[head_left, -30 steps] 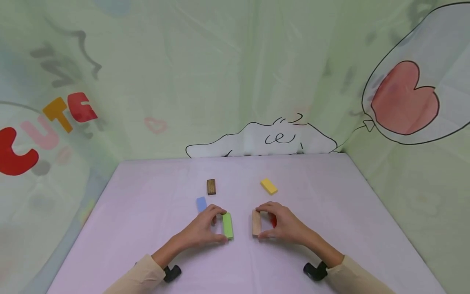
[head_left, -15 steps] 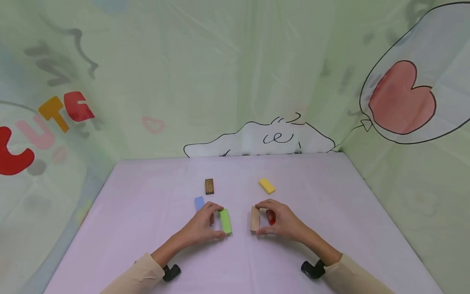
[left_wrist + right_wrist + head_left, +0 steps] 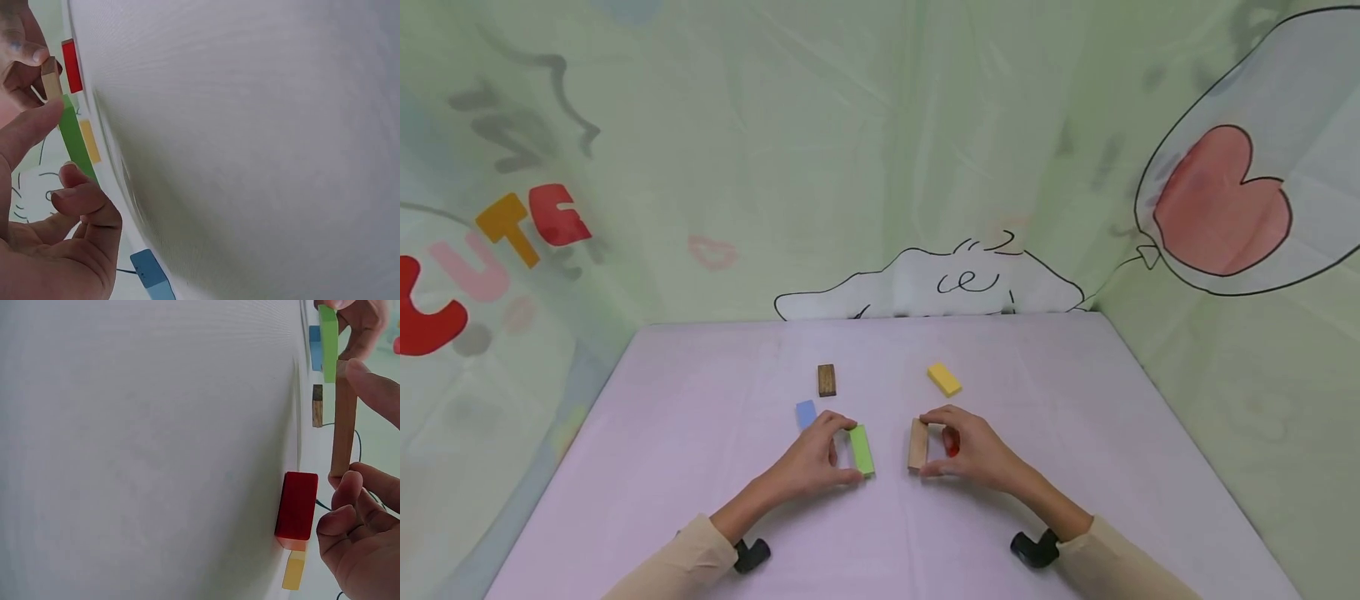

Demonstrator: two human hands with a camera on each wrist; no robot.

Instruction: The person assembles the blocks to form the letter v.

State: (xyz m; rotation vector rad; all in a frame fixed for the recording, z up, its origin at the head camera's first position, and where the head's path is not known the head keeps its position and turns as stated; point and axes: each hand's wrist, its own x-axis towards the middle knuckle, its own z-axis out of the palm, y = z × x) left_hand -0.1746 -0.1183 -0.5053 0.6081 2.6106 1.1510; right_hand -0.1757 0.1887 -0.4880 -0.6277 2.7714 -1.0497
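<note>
My left hand (image 3: 812, 458) pinches a green block (image 3: 861, 451) by its two ends, between thumb and a finger. To the right, my right hand (image 3: 973, 450) holds a plain wooden block (image 3: 918, 445) the same way. A gap separates the two blocks in the head view. The right wrist view shows the wooden block (image 3: 344, 419) raised off the surface, with the red block (image 3: 297, 506) standing near the curled fingers. In the left wrist view the green block (image 3: 76, 137) is between thumb and fingers, and the blue block (image 3: 152, 274) lies below.
On the pale tabletop (image 3: 700, 400), a dark brown block (image 3: 827, 380) and a yellow block (image 3: 943, 379) lie farther back. A blue block (image 3: 806, 413) is just behind my left hand, and a red block (image 3: 951, 442) shows partly behind my right fingers. A printed cloth wall (image 3: 820, 167) rises behind.
Both hands keep their grip on the blocks. The wooden block has shifted slightly left and away from me; the whole head view has also shifted a little.
</note>
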